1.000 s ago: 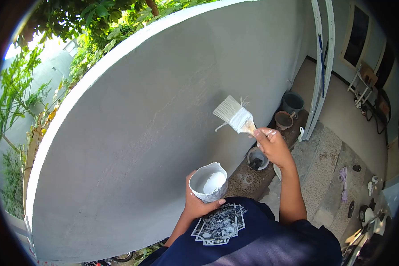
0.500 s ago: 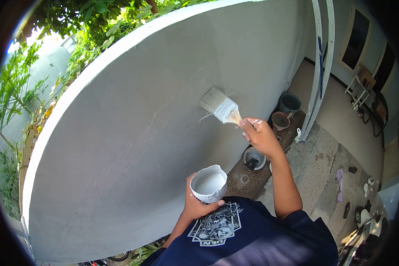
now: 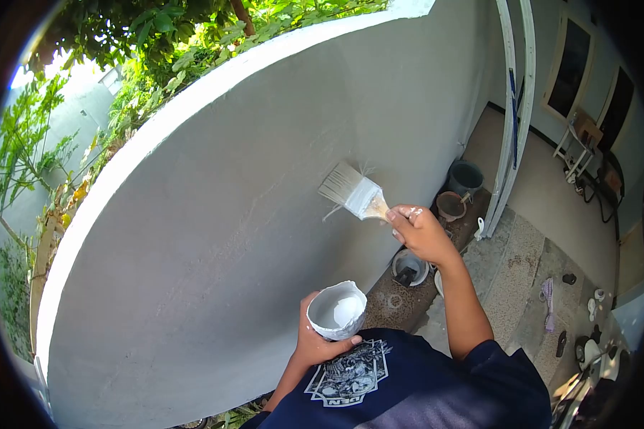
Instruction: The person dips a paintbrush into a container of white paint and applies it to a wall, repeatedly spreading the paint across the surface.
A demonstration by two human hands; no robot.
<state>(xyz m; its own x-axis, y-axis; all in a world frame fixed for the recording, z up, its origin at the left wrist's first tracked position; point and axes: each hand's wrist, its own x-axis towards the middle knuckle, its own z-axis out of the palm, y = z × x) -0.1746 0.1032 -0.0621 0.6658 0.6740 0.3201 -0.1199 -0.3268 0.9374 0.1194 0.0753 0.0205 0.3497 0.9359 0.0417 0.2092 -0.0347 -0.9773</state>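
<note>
A wide paintbrush (image 3: 363,196) with a pale wooden handle is gripped in my right hand (image 3: 420,230). Its splayed bristles point up and left and seem to touch the grey wall (image 3: 250,171). White paint coats the brush's ferrule, and specks of it dot my fingers. My left hand (image 3: 318,342) cups a rough-rimmed bowl (image 3: 327,325) from below, close to my chest. White paint shows inside the bowl. The hand's thumb lies along the near side, while its other fingers are partly hidden behind the bowl.
Green plants (image 3: 186,57) rise behind the wall's bright top edge. By its foot stand a dark bucket (image 3: 466,176), a brown pot (image 3: 451,205) and a whitish tub (image 3: 410,267). A white metal post (image 3: 509,143) stands to the right. Sandals and a purple cloth (image 3: 548,304) lie on the paving.
The view has tilted upward, so the wall's top edge shows more and my hands sit lower. The bowl tips slightly more toward me. The brush stays nearly at the same wall spot.
</note>
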